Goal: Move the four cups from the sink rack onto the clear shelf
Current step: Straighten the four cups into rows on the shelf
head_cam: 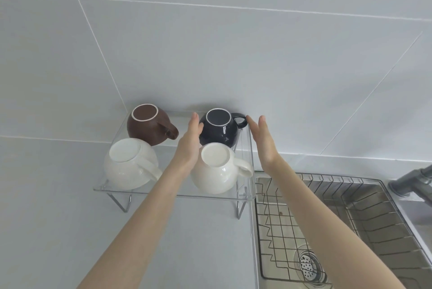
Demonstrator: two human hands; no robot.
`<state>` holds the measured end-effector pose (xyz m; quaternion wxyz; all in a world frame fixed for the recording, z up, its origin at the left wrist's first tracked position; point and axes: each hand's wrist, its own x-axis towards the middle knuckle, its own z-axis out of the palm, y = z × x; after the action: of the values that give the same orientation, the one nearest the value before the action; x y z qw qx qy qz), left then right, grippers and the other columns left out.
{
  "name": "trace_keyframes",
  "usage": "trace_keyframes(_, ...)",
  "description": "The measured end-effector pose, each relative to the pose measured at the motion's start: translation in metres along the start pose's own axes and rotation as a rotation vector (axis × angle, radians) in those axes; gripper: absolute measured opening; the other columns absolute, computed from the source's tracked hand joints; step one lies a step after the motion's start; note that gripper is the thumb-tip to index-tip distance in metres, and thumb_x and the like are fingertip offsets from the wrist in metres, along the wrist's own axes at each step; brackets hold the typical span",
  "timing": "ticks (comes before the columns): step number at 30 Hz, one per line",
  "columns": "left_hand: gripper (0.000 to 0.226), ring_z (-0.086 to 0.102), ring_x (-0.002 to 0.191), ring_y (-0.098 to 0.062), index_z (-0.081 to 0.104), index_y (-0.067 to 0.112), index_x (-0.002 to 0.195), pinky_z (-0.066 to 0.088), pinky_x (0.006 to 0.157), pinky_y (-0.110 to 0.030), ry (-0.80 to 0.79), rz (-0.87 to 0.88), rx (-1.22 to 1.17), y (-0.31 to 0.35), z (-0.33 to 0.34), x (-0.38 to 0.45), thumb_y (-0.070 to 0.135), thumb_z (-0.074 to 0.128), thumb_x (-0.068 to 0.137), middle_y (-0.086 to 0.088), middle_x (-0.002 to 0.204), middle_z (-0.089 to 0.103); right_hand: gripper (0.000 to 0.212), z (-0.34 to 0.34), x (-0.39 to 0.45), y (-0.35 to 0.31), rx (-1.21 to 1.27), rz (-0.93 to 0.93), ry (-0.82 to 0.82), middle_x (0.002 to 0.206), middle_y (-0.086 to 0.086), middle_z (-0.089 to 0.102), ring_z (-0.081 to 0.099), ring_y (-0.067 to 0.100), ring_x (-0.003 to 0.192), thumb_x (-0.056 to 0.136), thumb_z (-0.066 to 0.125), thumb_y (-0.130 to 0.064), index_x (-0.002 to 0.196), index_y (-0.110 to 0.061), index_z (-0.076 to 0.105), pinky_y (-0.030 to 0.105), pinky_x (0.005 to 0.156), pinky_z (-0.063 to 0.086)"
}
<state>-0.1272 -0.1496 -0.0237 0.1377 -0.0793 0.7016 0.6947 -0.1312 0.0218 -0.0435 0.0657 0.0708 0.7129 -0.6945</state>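
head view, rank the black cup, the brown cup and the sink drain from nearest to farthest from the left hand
1. The black cup, at the back right of the clear shelf, right beside the left hand.
2. The brown cup, at the shelf's back left corner.
3. The sink drain, low on the right under the wire rack, clearly farthest.

We see a brown cup (pixel 149 125) far left, a dark navy cup (pixel 221 128) far right, both with white-ringed bases, and two cream-white cups (pixel 129 167) (pixel 216 172) nearer on the clear shelf (pixel 163 194); pale grey wall tiles (pixel 233 55).
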Motion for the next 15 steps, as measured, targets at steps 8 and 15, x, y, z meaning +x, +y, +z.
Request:
trace_keyframes(8, 0.072, 0.018, 0.142, -0.019, 0.025, 0.012, 0.142, 0.015, 0.111, -0.028, -0.034, 0.001, -0.039, 0.004, -0.006, 0.003, 0.058, 0.016, 0.088, -0.003, 0.155, 0.020, 0.060, 0.005, -0.021, 0.004, -0.001, -0.024, -0.031, 0.152, -0.010, 0.026, 0.012, 0.004, 0.140, 0.093, 0.005, -0.053, 0.141, -0.028, 0.029, 0.023, 0.103, 0.004)
trace_keyframes(15, 0.068, 0.019, 0.142, -0.020, 0.028, 0.014, 0.141, 0.014, 0.112, -0.030, -0.013, 0.006, -0.005, 0.003, -0.006, 0.001, 0.057, 0.017, 0.089, -0.002, 0.154, 0.023, 0.055, 0.001, -0.007, -0.002, 0.032, -0.055, 0.071, 0.155, -0.009, 0.016, 0.009, 0.006, 0.142, 0.094, 0.009, -0.049, 0.142, -0.027, 0.022, 0.033, 0.117, 0.003)
